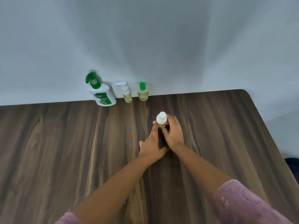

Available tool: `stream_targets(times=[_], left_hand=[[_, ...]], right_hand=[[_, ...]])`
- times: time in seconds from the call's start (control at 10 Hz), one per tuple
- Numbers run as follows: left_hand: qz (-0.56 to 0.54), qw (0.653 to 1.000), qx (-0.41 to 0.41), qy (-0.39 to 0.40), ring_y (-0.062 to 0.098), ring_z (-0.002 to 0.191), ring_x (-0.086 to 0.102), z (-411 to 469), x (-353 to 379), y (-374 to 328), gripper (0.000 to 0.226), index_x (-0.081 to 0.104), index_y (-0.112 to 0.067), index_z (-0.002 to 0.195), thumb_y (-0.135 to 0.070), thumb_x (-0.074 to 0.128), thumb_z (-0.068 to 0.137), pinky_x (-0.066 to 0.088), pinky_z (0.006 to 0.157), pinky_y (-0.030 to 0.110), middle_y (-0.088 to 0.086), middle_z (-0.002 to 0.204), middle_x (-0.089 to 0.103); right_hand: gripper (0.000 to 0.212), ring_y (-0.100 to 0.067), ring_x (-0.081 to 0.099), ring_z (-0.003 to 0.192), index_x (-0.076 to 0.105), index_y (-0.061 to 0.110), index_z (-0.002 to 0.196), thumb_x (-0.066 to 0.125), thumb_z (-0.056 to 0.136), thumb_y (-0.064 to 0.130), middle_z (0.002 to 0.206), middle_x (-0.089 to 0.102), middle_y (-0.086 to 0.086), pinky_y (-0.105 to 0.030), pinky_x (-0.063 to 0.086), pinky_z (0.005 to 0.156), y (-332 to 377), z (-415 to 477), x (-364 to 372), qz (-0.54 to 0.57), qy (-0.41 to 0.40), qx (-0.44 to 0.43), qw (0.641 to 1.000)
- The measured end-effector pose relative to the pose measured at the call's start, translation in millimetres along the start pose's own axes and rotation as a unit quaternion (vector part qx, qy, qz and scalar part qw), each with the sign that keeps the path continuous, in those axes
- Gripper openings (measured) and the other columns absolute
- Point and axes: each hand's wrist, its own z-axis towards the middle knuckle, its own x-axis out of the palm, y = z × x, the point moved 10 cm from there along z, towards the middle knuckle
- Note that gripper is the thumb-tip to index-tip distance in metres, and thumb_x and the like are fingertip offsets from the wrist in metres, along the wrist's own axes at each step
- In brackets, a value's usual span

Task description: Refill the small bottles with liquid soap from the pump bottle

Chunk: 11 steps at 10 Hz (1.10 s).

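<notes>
Pink sleeves [242, 204] are leading to mid-frame, where the right hand [174, 135] is gripping the white bottle [161, 118] and the left hand [152, 143], fingers [154, 129] straight, is steadying it, probably for uncapping, while the pump bottle [102, 94] is standing upper left.

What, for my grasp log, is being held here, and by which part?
A small white plastic bottle with a white cap: the right hand curls round its lower body; straight fingers of the left hand touch its side.
</notes>
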Motion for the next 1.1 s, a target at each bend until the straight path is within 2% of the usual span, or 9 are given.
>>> stream_targets(times=[0.1,0.2,0.3,0.4,0.5,0.6,0.8,1.0,1.1], left_hand=[[-0.043,0.999,0.005,-0.007,0.014,0.135,0.034,38,-12,-3,0.1,-0.01,-0.03,0.147,-0.039,0.063,0.079,0.028,0.105,0.055,-0.012,0.157,0.011],[-0.055,0.998,0.001,-0.013,0.012,0.136,0.032,68,-20,-2,0.099,-0.006,-0.031,0.147,-0.039,0.064,0.078,0.032,0.104,0.048,-0.011,0.156,0.014],[-0.094,0.996,0.007,-0.003,0.016,0.136,0.034,88,-22,-1,0.101,-0.005,-0.028,0.148,-0.034,0.067,0.078,0.031,0.11,0.041,-0.005,0.155,0.023],[-0.139,0.99,-0.001,0.031,0.029,0.121,0.05,98,-25,3,0.103,-0.007,-0.035,0.147,-0.028,0.07,0.079,0.039,0.105,0.038,0.001,0.15,0.034],[-0.124,0.99,-0.001,0.068,0.022,0.079,0.065,105,-30,4,0.102,-0.012,-0.041,0.145,-0.03,0.067,0.081,0.051,0.089,0.036,0.004,0.151,0.031],[-0.109,0.988,-0.014,0.107,0.018,0.061,0.067,111,-29,9,0.1,-0.016,-0.05,0.14,-0.034,0.064,0.082,0.049,0.094,0.037,0.001,0.153,0.027],[-0.13,0.978,-0.027,0.162,0.021,0.072,0.071,115,-29,7,0.102,-0.017,-0.048,0.141,-0.026,0.064,0.083,0.042,0.102,0.035,0.0,0.158,0.009],[-0.097,0.979,-0.029,0.175,0.021,0.071,0.071,115,-30,-2,0.108,-0.023,-0.045,0.14,-0.026,0.066,0.081,0.041,0.102,0.035,0.008,0.155,0.021],[-0.155,0.974,-0.021,0.163,0.011,0.068,0.07,112,-33,-3,0.109,-0.021,-0.042,0.141,-0.023,0.067,0.08,0.045,0.098,0.031,0.0,0.157,0.013]], right_hand=[[0.043,-0.026,0.056,0.105,0.054,0.008,0.126,0.067,0.085,0.007,0.118,0.056,-0.009,-0.042,0.051,0.085,-1,36,-2,-0.01,-0.03,0.001,1.0],[0.045,-0.025,0.057,0.102,0.053,0.008,0.127,0.067,0.085,0.009,0.118,0.055,-0.009,-0.042,0.052,0.081,-4,65,-2,-0.01,-0.036,-0.001,0.999],[0.048,-0.024,0.057,0.102,0.052,0.01,0.13,0.068,0.085,0.01,0.12,0.053,-0.009,-0.04,0.051,0.084,-10,86,1,0.012,-0.029,0.007,0.999],[0.051,-0.021,0.056,0.103,0.049,0.014,0.133,0.069,0.086,0.016,0.122,0.051,-0.008,-0.035,0.049,0.085,-16,99,6,0.023,-0.022,0.028,0.999],[0.05,-0.022,0.056,0.105,0.049,0.016,0.132,0.069,0.086,0.019,0.123,0.05,-0.006,-0.04,0.05,0.086,-17,107,8,0.012,-0.03,0.041,0.999],[0.05,-0.022,0.055,0.11,0.048,0.015,0.131,0.069,0.086,0.021,0.126,0.051,-0.005,-0.041,0.05,0.087,-18,112,8,-0.009,-0.046,0.044,0.998],[0.05,-0.021,0.053,0.113,0.046,0.016,0.128,0.07,0.084,0.018,0.124,0.056,-0.002,-0.037,0.048,0.086,-20,116,6,-0.007,-0.071,0.075,0.995],[0.049,-0.022,0.053,0.114,0.045,0.017,0.128,0.069,0.085,0.016,0.124,0.057,-0.003,-0.039,0.048,0.086,-20,116,6,-0.004,-0.077,0.099,0.992],[0.058,-0.019,0.053,0.116,0.044,0.015,0.13,0.074,0.081,0.013,0.127,0.054,-0.003,-0.035,0.047,0.091,-23,108,6,0.041,-0.074,0.12,0.989]])
